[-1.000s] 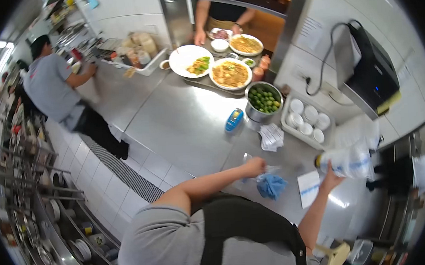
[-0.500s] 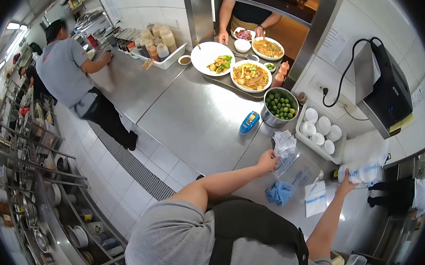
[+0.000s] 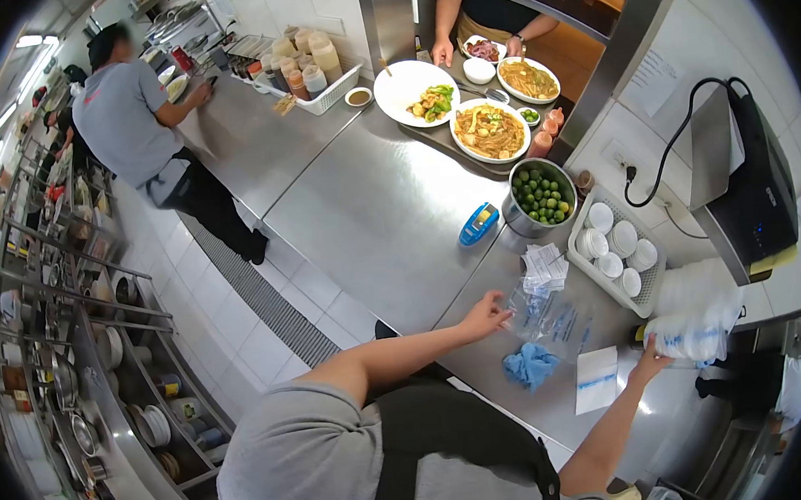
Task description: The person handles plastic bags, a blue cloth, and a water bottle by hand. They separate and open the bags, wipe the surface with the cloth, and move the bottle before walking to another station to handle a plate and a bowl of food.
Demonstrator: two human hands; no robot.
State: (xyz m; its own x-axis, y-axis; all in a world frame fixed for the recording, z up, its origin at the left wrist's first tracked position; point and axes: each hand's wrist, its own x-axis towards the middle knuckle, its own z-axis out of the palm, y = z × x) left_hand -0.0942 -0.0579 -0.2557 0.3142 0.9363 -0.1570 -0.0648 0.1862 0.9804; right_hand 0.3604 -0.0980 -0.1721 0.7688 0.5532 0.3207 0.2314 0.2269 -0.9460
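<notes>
Beside a thin clear plastic bag (image 3: pixel 554 318) with blue print, my left hand (image 3: pixel 485 316) hovers over the steel counter with its fingers apart. Several paper slips (image 3: pixel 545 266) lie at the bag's far end. My right hand (image 3: pixel 650 363) is closed around the near end of a translucent white bundle with blue print (image 3: pixel 690 334), at the counter's right side; its exact kind is not clear. Between my hands lie a crumpled blue cloth (image 3: pixel 531 365) and a flat white sheet with a blue stripe (image 3: pixel 597 380).
A blue tape dispenser (image 3: pixel 479 224), a steel pot of green limes (image 3: pixel 540 196) and a white basket of small cups (image 3: pixel 649 279) stand ahead. Plated noodles (image 3: pixel 491 132) sit on a tray by the hatch, near another person's hands. A co-worker (image 3: pixel 126 116) stands left. A printer (image 3: pixel 751 190) hangs right.
My left hand has drawn back a little to the left, away from the slips and the bag, and its fingers have spread. My right hand still grips the bundle. The view has shifted slightly.
</notes>
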